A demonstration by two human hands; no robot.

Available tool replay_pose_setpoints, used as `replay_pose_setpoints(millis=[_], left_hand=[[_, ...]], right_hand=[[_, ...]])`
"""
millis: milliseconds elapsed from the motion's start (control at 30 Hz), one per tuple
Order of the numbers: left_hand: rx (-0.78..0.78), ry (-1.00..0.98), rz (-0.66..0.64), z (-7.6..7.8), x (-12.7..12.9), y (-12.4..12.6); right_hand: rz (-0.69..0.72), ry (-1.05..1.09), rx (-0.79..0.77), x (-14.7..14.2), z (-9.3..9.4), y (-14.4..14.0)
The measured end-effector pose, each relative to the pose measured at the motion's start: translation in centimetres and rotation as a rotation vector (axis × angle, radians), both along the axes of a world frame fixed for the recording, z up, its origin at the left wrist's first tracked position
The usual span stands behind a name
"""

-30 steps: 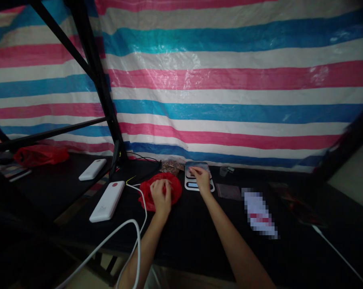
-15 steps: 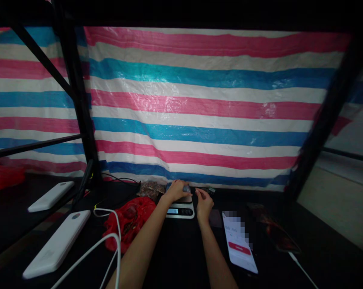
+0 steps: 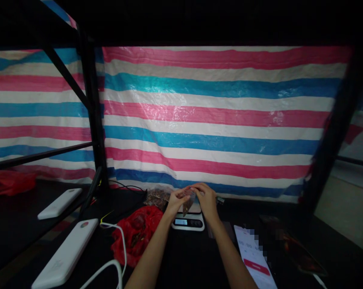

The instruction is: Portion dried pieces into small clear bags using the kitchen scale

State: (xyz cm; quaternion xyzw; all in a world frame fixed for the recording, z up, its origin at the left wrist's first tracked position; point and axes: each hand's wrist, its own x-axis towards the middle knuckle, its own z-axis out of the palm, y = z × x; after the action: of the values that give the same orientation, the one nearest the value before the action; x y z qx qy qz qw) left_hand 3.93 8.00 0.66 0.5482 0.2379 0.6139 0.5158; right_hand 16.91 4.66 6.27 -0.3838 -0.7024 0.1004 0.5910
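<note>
My left hand [image 3: 177,199] and my right hand [image 3: 206,198] are raised together just above a small white digital scale [image 3: 188,221]. Between their fingers they pinch a small clear packet [image 3: 188,203] with brownish contents. The scale stands on a dark table, its display lit. A red plastic bag [image 3: 135,233] lies to the left of the scale, under my left forearm. Behind it sits a clear bag of brown bits [image 3: 158,196].
Two white power banks [image 3: 66,253] [image 3: 60,203] lie at the left, with a white cable [image 3: 109,265] running off the front edge. A lit phone [image 3: 255,257] lies at the right. Black shelf posts [image 3: 92,116] stand at left and right, against a striped tarp [image 3: 217,120].
My left hand left the red bag and went to the scale. Both hands have lifted the small packet off the scale. The camera has tilted and moved closer.
</note>
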Motion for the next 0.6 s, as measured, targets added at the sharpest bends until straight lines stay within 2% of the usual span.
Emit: replay_pose_setpoints(millis=[100, 233, 433, 600], left_hand=[[0.011, -0.040, -0.010, -0.5, 0.0, 0.3], [0.018, -0.041, -0.016, -0.4, 0.1, 0.2], [-0.012, -0.055, 0.027, -0.1, 0.0, -0.2], [-0.012, -0.024, 0.006, -0.1, -0.2, -0.4]], right_hand=[[0.059, -0.165, -0.025, -0.4, 0.5, 0.4], [0.075, -0.306, -0.050, -0.7, 0.8, 1.2], [0.102, -0.356, -0.078, -0.9, 1.9, 1.1], [0.122, -0.328, -0.065, -0.8, 1.5, 0.7]])
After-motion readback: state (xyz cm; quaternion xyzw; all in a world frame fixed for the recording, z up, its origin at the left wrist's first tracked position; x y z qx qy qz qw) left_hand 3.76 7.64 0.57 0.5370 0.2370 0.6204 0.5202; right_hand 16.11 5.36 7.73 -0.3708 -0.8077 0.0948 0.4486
